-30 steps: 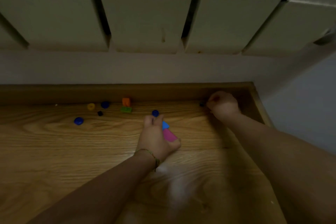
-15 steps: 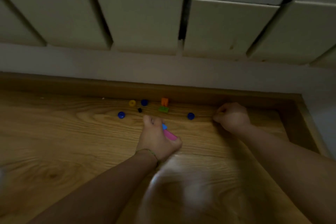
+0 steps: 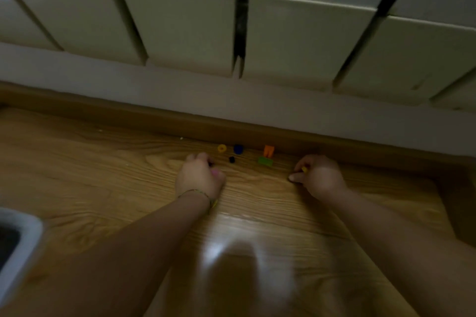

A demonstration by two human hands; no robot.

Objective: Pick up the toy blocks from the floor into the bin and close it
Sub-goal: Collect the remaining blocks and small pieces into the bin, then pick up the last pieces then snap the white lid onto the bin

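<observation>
Several small toy blocks lie on the wooden floor by the skirting board: a yellow ring (image 3: 221,148), a dark blue round piece (image 3: 238,149), a small black piece (image 3: 231,159), an orange block (image 3: 268,151) and a green block (image 3: 265,161). My left hand (image 3: 199,177) rests on the floor just left of them, closed around blocks, with a pink one showing at its thumb side. My right hand (image 3: 318,175) sits right of the green block, fingers closed on blocks, a yellow bit showing. The white bin (image 3: 22,247) shows its rim at the far left edge.
A brown skirting board (image 3: 154,116) and grey wall run behind the blocks. A white radiator (image 3: 296,33) hangs above them. The floor turns into a corner at the far right (image 3: 453,203).
The view has swung left, so the bin's rim has come into sight. My left hand reached forward over a blue piece. My right hand came left to where another blue piece lay; it no longer shows.
</observation>
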